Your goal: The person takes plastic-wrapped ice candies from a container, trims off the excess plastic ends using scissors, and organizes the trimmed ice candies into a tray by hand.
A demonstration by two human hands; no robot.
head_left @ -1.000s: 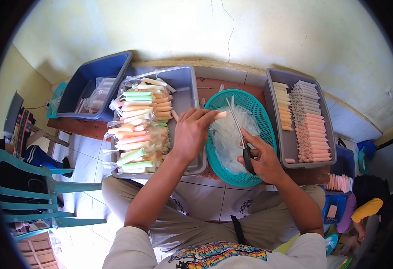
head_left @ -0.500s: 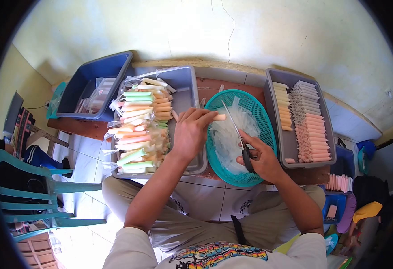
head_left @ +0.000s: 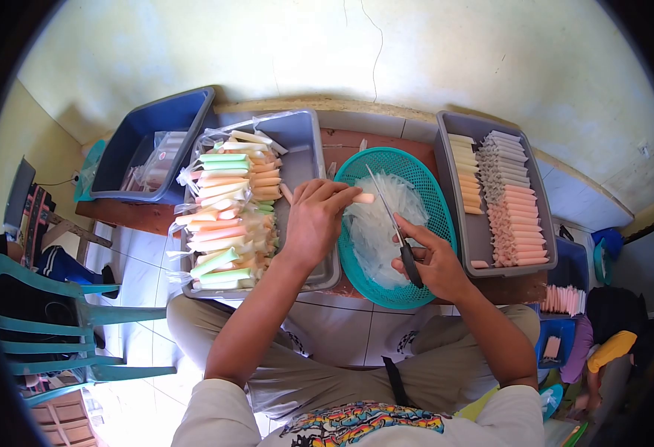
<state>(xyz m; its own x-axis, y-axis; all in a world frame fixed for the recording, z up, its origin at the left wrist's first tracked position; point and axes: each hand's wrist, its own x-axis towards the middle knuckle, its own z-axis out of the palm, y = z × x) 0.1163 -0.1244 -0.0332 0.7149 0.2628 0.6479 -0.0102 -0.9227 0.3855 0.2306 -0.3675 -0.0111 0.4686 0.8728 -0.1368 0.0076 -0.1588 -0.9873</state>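
Note:
My left hand [head_left: 313, 223] is closed around a peach-coloured filled plastic stick [head_left: 363, 198], whose end pokes out past the fingertips. In my right hand [head_left: 438, 264] is a pair of scissors [head_left: 409, 262] with black handles, blades pointing up and away, near the stick's end. Both hands are over or beside a green mesh basket [head_left: 451, 216] containing clear plastic scraps [head_left: 383, 231]. To the left, a grey tub [head_left: 313, 145] carries piled sticks [head_left: 226, 216] in orange, green and cream with loose plastic ends.
At the right, another grey tub [head_left: 446, 160] contains neat rows of pink, cream and pale sticks [head_left: 520, 223]. A dark blue tub [head_left: 137, 141] with plastic packs stands far left. A green chair [head_left: 43, 328] is at lower left. Everything rests on a low reddish bench [head_left: 342, 138] against the wall.
The whole view has shifted slightly to the left. My hands keep nearly the same pose, with the stick and scissors still held close together.

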